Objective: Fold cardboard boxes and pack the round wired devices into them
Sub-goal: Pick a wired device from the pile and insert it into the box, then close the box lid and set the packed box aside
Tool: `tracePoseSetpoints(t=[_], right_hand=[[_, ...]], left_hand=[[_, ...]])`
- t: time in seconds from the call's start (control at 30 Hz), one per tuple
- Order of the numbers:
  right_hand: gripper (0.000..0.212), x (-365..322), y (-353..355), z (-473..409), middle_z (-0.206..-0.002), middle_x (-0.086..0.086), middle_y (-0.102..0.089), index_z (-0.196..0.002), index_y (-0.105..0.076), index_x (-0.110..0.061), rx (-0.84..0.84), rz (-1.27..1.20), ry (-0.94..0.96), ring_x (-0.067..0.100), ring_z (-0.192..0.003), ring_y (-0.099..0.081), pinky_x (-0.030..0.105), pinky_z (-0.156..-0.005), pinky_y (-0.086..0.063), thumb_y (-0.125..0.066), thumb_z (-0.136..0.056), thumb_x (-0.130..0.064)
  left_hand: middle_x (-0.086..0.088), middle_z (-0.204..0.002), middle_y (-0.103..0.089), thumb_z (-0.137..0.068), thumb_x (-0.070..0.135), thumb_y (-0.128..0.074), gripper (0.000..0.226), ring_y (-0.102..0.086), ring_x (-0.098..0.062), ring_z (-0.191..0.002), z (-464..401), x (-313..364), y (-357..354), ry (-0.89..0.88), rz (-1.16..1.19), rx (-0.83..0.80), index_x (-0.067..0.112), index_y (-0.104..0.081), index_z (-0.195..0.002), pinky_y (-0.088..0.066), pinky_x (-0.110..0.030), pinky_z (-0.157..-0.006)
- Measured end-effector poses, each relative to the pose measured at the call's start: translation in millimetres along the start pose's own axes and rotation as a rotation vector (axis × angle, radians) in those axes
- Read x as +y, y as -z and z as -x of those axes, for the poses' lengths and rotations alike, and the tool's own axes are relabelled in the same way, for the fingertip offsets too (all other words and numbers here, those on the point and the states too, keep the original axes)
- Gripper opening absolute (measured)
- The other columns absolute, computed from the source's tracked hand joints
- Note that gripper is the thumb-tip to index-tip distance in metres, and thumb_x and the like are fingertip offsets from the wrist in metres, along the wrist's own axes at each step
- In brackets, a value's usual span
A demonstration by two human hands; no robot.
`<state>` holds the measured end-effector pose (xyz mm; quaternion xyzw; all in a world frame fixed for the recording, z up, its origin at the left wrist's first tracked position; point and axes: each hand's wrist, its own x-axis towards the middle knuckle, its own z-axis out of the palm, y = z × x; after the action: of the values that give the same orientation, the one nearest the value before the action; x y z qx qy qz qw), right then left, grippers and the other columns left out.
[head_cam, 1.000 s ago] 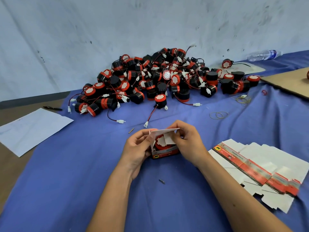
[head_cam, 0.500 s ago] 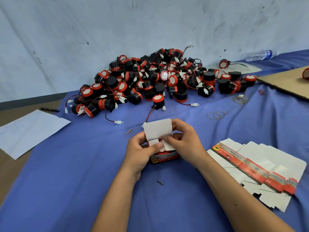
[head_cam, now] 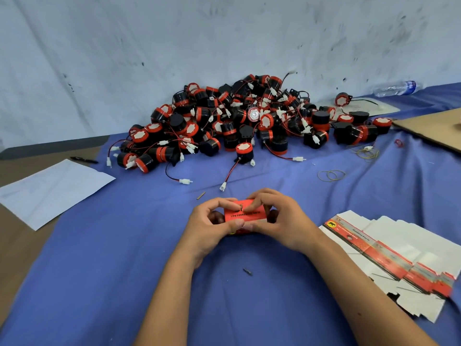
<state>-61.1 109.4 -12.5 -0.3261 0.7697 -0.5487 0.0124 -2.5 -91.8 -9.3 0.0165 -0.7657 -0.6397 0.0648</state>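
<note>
Step in hand: closing of one red cardboard box [head_cam: 244, 213], judged to be at the lid tuck-in stage. The box is held just above the blue-covered desk [head_cam: 104, 258], near the front centre, between both hands. Its printed red top face is turned up toward the camera; whether the lid flap is fully seated cannot be told. The device inside is not visible.

Left hand [head_cam: 212, 226]: curled round the box's left end, thumb laid along the near front edge, index finger pressed on the top face. Right hand [head_cam: 279, 222]: curled round the right end, index fingertip pressed on the top face near the middle, thumb at the near edge touching the left thumb. Both forearms are angled in from the lower frame, wrists raised off the desk.

Next move, as a judgement: the flap is to be pressed home, the closed box set aside, then a flat blank taken from the stack of unfolded boxes [head_cam: 389, 253] lying near the right forearm, and one unit picked from the pile of round wired devices [head_cam: 249, 121] well beyond the hands, against the wall. Tangled leads are likely to drag neighbours along.
</note>
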Motion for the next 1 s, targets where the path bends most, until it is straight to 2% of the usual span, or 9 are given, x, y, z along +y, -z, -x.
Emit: tracePoseSetpoints(t=[0.13,0.2,0.3,0.4,0.47,0.63,0.77,0.87,1.0], right_hand=[[0.029,4,-2,-3,-0.105,-0.005,-0.065,-0.099,-0.070,-0.022,0.060,0.192,0.120,0.020,-0.091,-0.065,0.044,-0.075,-0.055,-0.089,-0.078,-0.029],[0.028,7,-5,-3,-0.113,-0.008,-0.064,-0.105,-0.071,-0.026,0.077,0.288,0.163,0.016,-0.097,-0.065,0.042,-0.077,-0.055,-0.086,-0.081,-0.029],[0.035,9,-4,-3,-0.134,-0.011,-0.059,-0.118,-0.074,-0.034,0.065,0.328,0.164,0.008,-0.110,-0.064,0.033,-0.086,-0.055,-0.084,-0.084,-0.032],[0.034,10,-2,-4,-0.128,-0.009,-0.066,-0.122,-0.075,-0.029,0.069,0.321,0.203,0.005,-0.114,-0.063,0.031,-0.093,-0.054,-0.079,-0.088,-0.034],[0.033,7,-4,-4,-0.123,-0.009,-0.070,-0.120,-0.075,-0.025,0.117,0.300,0.196,0.003,-0.114,-0.064,0.030,-0.095,-0.053,-0.074,-0.090,-0.038],[0.041,3,-4,-6,-0.112,-0.013,-0.072,-0.115,-0.075,-0.025,0.142,0.268,0.201,0.006,-0.104,-0.068,0.033,-0.086,-0.056,-0.074,-0.084,-0.052],[0.041,9,-3,-5,-0.122,-0.010,-0.068,-0.122,-0.075,-0.025,0.080,0.331,0.209,0.005,-0.111,-0.064,0.031,-0.090,-0.054,-0.084,-0.082,-0.035],[0.025,5,-5,-5,-0.116,-0.015,-0.070,-0.118,-0.076,-0.027,0.177,0.243,0.207,0.006,-0.108,-0.066,0.031,-0.087,-0.055,-0.068,-0.096,-0.038],[0.035,6,-12,-5,-0.118,-0.021,-0.059,-0.124,-0.069,-0.042,0.181,0.329,0.145,0.009,-0.116,-0.045,0.020,-0.097,-0.039,-0.040,-0.106,-0.048]], left_hand=[[0.021,-0.087,-0.073,-0.079,0.006,-0.087,0.026,-0.043,-0.013,-0.062,-2,-2,3,-0.073,-0.089,-0.001,0.023,-0.075,-0.094,-0.049,-0.023,-0.066],[0.019,-0.079,-0.071,-0.080,0.009,-0.087,0.027,-0.042,-0.010,-0.060,-3,-3,3,-0.106,-0.142,0.006,0.027,-0.074,-0.096,-0.048,-0.022,-0.066],[0.000,-0.093,-0.074,-0.077,0.020,-0.090,0.031,-0.047,-0.012,-0.063,-2,-4,5,-0.094,-0.119,0.001,0.031,-0.071,-0.099,-0.050,-0.028,-0.070],[-0.005,-0.102,-0.072,-0.068,0.022,-0.090,0.053,-0.052,-0.014,-0.070,0,-3,6,-0.080,-0.145,-0.003,0.035,-0.069,-0.115,-0.057,-0.035,-0.074],[0.004,-0.106,-0.071,-0.066,0.018,-0.088,0.060,-0.051,-0.013,-0.069,-1,-3,6,-0.091,-0.169,0.023,0.039,-0.067,-0.118,-0.059,-0.036,-0.075],[0.000,-0.104,-0.070,-0.069,0.004,-0.090,0.064,-0.049,-0.012,-0.066,-1,-5,2,-0.110,-0.179,0.037,0.039,-0.068,-0.118,-0.058,-0.039,-0.074],[-0.008,-0.103,-0.070,-0.068,0.007,-0.089,0.060,-0.054,-0.019,-0.070,-1,-4,0,-0.115,-0.194,0.049,0.038,-0.069,-0.115,-0.060,-0.050,-0.081],[0.004,-0.101,-0.070,-0.069,0.000,-0.088,0.065,-0.057,-0.028,-0.076,-2,-4,-1,-0.109,-0.190,0.034,0.039,-0.069,-0.117,-0.059,-0.053,-0.082],[0.013,-0.102,-0.072,-0.070,0.002,-0.088,0.066,-0.060,-0.032,-0.081,-1,-3,-2,-0.119,-0.190,0.017,0.042,-0.067,-0.118,-0.061,-0.053,-0.082]])
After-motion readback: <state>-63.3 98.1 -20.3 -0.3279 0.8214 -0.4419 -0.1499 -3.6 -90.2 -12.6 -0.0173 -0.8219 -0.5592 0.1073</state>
